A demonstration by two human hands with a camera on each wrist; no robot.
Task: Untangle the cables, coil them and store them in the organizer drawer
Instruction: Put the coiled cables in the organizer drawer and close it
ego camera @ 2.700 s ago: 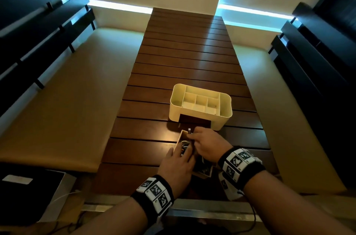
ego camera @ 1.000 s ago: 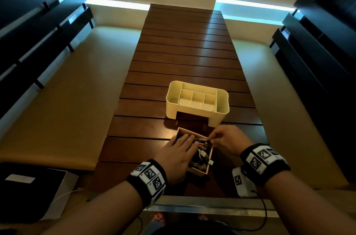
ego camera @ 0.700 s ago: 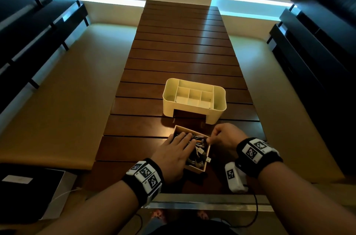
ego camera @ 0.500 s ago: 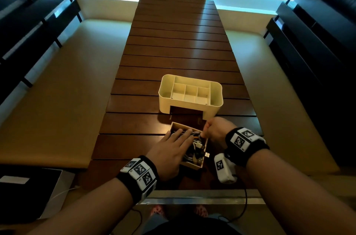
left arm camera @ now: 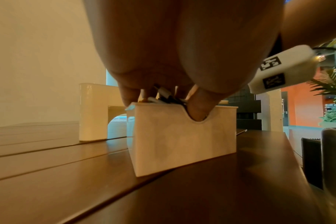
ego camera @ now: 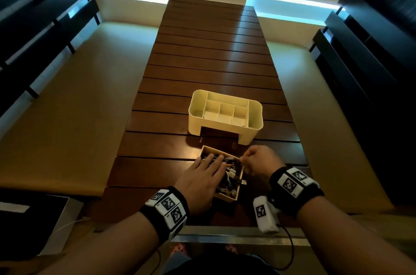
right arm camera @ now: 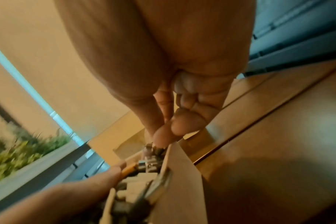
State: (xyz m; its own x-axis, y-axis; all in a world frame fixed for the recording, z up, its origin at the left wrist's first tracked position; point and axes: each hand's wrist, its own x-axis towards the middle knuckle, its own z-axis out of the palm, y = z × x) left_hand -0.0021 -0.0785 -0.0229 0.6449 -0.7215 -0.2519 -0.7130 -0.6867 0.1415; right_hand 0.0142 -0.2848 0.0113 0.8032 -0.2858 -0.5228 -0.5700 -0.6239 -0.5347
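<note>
Head view: a slatted dark wooden bench (ego camera: 209, 67) is seen from above, with both hands met at a small drawer near its front edge.
Drawer: the cream drawer (ego camera: 239, 181) is set on the bench just in front of the organizer, pulled fully out of it and turned slightly askew; its front wall with a curved finger notch (left arm camera: 182, 136) is shown in the left wrist view.
Cables: a bundle of white, black and orange cables (ego camera: 231, 175) is packed inside the drawer; a USB plug (ego camera: 244, 182) is seen poking over the drawer's right wall.
Left hand: the left hand (ego camera: 200, 182) is laid flat over the left part of the drawer, fingers straight and spread, pressed down on the cables; nothing is gripped.
Right hand: the right hand (ego camera: 258, 162) is held at the drawer's far right corner, fingers curled, with thumb and forefinger (right arm camera: 163, 136) pinched on a cable end at the rim.
Organizer: the cream organizer (ego camera: 226, 114) is stood just beyond the drawer, its divided top compartments bare and its front slot open.
Wrists: black bands with printed square markers are worn on both wrists.
Surroundings: tan cushioned seating is seen on both sides of the bench, and a potted plant (left arm camera: 334, 136) near the bench in the left wrist view.
</note>
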